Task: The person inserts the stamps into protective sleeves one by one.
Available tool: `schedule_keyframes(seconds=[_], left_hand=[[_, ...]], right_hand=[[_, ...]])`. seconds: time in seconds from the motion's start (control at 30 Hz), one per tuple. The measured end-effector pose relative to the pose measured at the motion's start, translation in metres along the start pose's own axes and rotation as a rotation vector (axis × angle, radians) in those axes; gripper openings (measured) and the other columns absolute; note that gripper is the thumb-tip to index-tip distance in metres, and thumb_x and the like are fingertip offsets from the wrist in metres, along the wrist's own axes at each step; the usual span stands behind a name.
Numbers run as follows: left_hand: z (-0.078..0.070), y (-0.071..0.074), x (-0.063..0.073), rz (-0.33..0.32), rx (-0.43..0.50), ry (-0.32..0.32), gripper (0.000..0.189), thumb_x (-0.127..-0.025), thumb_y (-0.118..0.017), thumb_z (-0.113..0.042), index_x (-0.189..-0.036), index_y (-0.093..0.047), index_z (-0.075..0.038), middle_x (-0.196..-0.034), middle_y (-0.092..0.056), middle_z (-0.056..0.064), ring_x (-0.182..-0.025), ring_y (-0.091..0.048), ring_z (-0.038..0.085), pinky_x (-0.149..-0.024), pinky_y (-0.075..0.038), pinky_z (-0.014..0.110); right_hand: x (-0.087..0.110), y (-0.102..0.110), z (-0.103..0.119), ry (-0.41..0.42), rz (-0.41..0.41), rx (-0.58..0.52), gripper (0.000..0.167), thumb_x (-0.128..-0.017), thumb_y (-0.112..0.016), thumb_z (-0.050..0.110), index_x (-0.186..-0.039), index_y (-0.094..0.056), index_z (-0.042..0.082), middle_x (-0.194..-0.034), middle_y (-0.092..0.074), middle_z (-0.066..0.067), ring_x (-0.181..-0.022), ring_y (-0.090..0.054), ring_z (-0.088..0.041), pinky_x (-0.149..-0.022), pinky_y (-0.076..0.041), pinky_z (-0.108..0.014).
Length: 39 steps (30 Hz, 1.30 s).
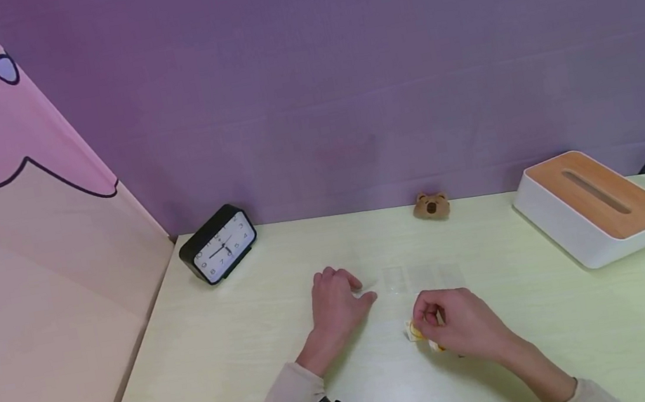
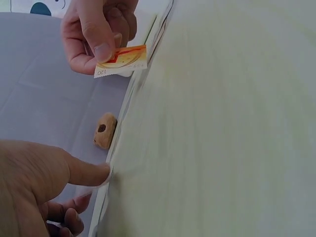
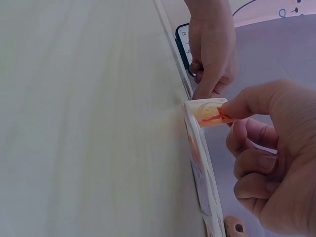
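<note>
My right hand (image 1: 460,320) pinches a small postage stamp (image 2: 129,60) between thumb and forefinger. The stamp is yellow and orange with a red mark, a perforated edge and a printed 1.20. Over the left middle of the table, my left hand (image 1: 340,305) pinches the left end of a clear plastic sleeve (image 1: 395,280) between thumb and fingers. The sleeve stretches right across the table and is nearly invisible against it. More stamps (image 1: 436,347) lie beneath the right hand, mostly hidden by it; the right wrist view catches them edge-on.
A black alarm clock (image 1: 217,245) stands at the back left. By the back edge sits a small brown bear-head figure (image 1: 431,206). A white tissue box (image 1: 587,213) with a wooden lid occupies the back right. Purple cloth (image 1: 341,84) hangs behind the pale table (image 1: 201,392).
</note>
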<state>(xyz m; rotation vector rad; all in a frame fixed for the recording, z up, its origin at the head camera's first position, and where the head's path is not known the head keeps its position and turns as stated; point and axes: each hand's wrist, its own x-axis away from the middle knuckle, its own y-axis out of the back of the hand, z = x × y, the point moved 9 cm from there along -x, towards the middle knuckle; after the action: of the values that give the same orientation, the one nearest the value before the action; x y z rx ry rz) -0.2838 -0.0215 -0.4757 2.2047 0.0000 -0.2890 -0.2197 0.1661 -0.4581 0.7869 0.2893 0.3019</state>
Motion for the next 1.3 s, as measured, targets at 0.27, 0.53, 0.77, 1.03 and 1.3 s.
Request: schedule_keyframes(seconds=[0.27, 0.53, 0.77, 1.03, 1.3], left_hand=[[0.0, 0.004, 0.009, -0.014, 0.116, -0.018, 0.016, -0.091, -0.092, -0.016, -0.081, -0.08, -0.01, -0.088, -0.068, 0.003, -0.101, -0.065, 0.033, -0.094, -0.053, 0.043], [0.002, 0.009, 0.016, 0.001, 0.302, 0.01, 0.009, -0.089, -0.09, -0.011, -0.085, -0.083, -0.009, -0.081, -0.052, 0.0, -0.093, -0.062, 0.026, -0.087, -0.05, 0.039], [0.004, 0.009, 0.026, 0.052, 0.355, 0.029, 0.011, -0.09, -0.092, -0.017, -0.086, -0.083, -0.011, -0.083, -0.053, -0.002, -0.084, -0.049, 0.016, -0.081, -0.041, 0.034], [0.011, 0.005, 0.034, 0.116, 0.494, 0.015, 0.009, -0.093, -0.091, -0.017, -0.092, -0.085, -0.01, -0.088, -0.063, -0.002, -0.084, -0.049, 0.012, -0.082, -0.04, 0.03], [0.01, 0.008, 0.035, 0.139, 0.568, -0.018, 0.009, -0.094, -0.09, -0.013, -0.094, -0.086, -0.006, -0.09, -0.07, -0.001, -0.086, -0.052, 0.011, -0.084, -0.042, 0.028]], right_hand=[[0.001, 0.002, -0.001, -0.012, 0.0, -0.038, 0.027, -0.092, -0.08, 0.002, -0.086, -0.07, 0.027, -0.072, -0.06, 0.018, -0.057, -0.047, -0.001, -0.057, -0.04, -0.024], [0.001, 0.004, -0.002, -0.033, -0.015, -0.094, 0.027, -0.092, -0.08, -0.002, -0.088, -0.072, 0.023, -0.074, -0.063, 0.014, -0.058, -0.045, -0.003, -0.055, -0.038, -0.023], [-0.001, 0.009, -0.005, -0.054, -0.061, -0.158, 0.024, -0.093, -0.08, -0.003, -0.089, -0.073, 0.02, -0.076, -0.063, 0.01, -0.06, -0.047, -0.006, -0.057, -0.039, -0.024], [-0.002, 0.019, -0.003, -0.04, -0.154, -0.22, 0.018, -0.095, -0.078, -0.004, -0.092, -0.075, 0.013, -0.077, -0.066, 0.007, -0.06, -0.045, -0.006, -0.058, -0.038, -0.024], [-0.007, 0.027, 0.002, -0.043, -0.199, -0.278, 0.011, -0.098, -0.076, -0.003, -0.098, -0.072, 0.007, -0.079, -0.069, 0.003, -0.061, -0.047, -0.01, -0.057, -0.038, -0.023]])
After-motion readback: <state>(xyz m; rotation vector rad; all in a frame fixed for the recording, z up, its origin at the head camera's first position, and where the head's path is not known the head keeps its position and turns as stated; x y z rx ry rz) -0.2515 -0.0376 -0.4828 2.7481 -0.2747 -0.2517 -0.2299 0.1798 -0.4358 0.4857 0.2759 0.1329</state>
